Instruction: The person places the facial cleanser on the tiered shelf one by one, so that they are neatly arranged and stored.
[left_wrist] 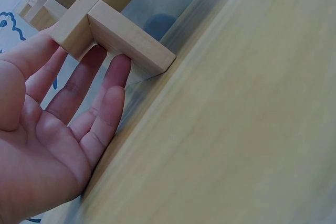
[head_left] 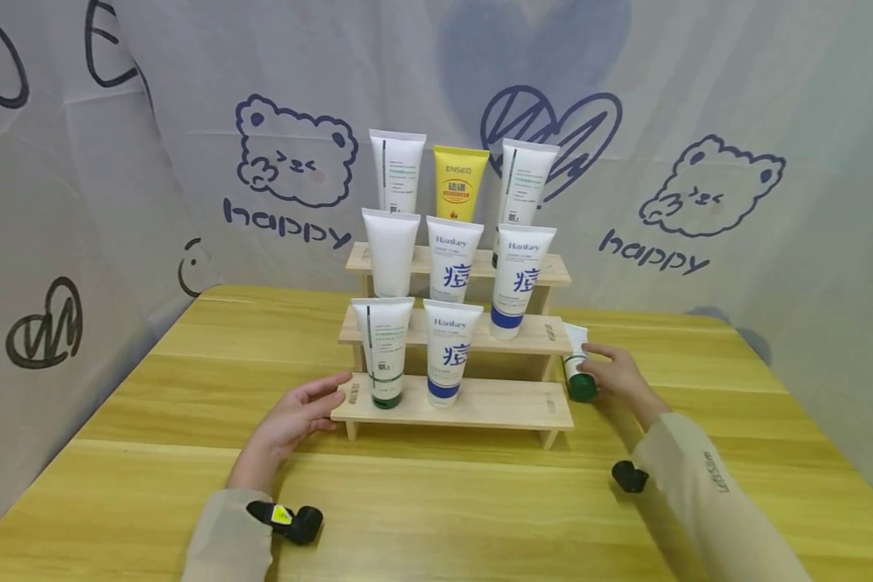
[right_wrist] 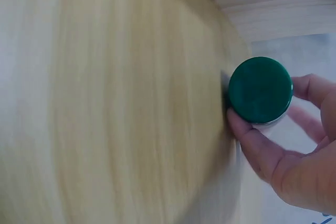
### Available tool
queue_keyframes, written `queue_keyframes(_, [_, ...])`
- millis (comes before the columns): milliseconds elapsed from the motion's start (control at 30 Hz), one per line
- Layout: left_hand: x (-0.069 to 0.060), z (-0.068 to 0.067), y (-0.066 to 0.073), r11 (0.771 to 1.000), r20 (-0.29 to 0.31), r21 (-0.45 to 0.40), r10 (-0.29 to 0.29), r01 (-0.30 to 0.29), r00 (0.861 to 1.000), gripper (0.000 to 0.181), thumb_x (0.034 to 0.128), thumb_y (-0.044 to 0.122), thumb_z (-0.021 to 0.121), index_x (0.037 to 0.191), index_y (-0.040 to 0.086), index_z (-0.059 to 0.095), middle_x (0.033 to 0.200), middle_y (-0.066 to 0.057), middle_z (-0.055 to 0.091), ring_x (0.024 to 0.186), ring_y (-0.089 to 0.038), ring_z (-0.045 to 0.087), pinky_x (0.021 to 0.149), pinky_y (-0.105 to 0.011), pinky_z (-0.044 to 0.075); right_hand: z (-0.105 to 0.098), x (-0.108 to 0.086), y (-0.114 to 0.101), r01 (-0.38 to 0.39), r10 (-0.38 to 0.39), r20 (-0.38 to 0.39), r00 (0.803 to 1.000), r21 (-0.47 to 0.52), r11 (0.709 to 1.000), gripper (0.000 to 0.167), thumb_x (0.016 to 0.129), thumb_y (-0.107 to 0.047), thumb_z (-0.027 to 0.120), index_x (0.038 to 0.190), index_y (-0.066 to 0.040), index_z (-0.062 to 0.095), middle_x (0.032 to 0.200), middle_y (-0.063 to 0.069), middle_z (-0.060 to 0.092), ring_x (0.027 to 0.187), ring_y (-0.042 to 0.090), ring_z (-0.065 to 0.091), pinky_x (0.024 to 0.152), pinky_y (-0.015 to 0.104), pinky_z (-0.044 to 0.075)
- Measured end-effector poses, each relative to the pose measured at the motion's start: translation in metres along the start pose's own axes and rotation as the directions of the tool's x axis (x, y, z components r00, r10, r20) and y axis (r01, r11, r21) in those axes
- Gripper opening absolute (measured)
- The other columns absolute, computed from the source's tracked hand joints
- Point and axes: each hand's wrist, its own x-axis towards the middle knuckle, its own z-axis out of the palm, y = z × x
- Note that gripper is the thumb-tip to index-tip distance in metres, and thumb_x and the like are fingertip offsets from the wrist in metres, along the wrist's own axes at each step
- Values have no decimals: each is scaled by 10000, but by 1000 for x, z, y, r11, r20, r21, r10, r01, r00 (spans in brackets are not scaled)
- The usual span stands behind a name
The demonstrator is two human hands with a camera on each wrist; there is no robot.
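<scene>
A three-step wooden display stand (head_left: pixel 509 404) holds upright squeeze tubes. My left hand (head_left: pixel 296 419) grips the left end of its lowest step, with fingertips (left_wrist: pixel 122 65) against the underside by the stand's leg (left_wrist: pixel 131 38). To the right of the stand, my right hand (head_left: pixel 618 378) holds a white squeeze tube with a green cap (right_wrist: pixel 261 90) between thumb and fingers. That tube (head_left: pixel 575 356) lies low at the table, cap towards me. On the lowest step stand a green-capped white tube (head_left: pixel 385 352) and a blue-banded white tube (head_left: pixel 451 352).
The middle step carries a plain white tube (head_left: pixel 390 255) and two blue-printed tubes, one at the right (head_left: pixel 521 279). Up top, a yellow tube (head_left: pixel 460 182) stands between two white ones. A printed cloth (head_left: pixel 422 65) hangs behind the wooden table (head_left: pixel 436 517).
</scene>
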Motion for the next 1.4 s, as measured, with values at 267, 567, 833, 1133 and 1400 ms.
queue_keyframes(267, [0,0,0,1000,7,11,1,-1,1000,527,901,207,550,1343,-11,363,1354,-184,326,889,-125,516,715,-290,465,-2,-9,-1,-51,44,36,998,213,976,628,869,-27,483,1381,91,139,728,45,562,568,113,571,567,353,514])
queue_keyframes(567, [1,-1,-1,1000,-8,8,-1,1,1000,523,891,217,565,1333,1,389,1347,-170,342,896,-130,521,719,-291,467,-11,-22,-8,-111,103,41,994,331,937,744,869,-58,515,1401,52,6,972,176,485,598,92,585,552,284,511])
queue_keyframes(833, [-1,0,-1,1000,-3,16,-2,2,1000,534,898,214,555,1341,-15,365,1355,-188,328,893,-127,520,724,-294,465,-14,-34,-12,-84,65,57,996,451,888,905,836,15,525,1393,-58,-184,1105,233,385,686,114,578,613,323,513])
queue_keyframes(1133, [-1,0,0,1000,-4,12,5,-5,1000,518,901,206,550,1337,-11,375,1352,-175,335,887,-121,523,717,-288,466,-13,-44,-16,55,-62,-5,998,532,845,1066,759,108,550,1389,-315,-197,1360,346,101,928,223,518,747,452,470])
queue_keyframes(1400, [0,1,0,1000,-8,16,-1,2,1000,523,897,211,556,1335,-13,376,1369,-180,325,911,-138,514,728,-296,464,-13,-55,-23,338,-305,-148,941,495,800,1144,748,190,546,1360,-443,-184,1422,279,-7,904,108,540,704,383,497])
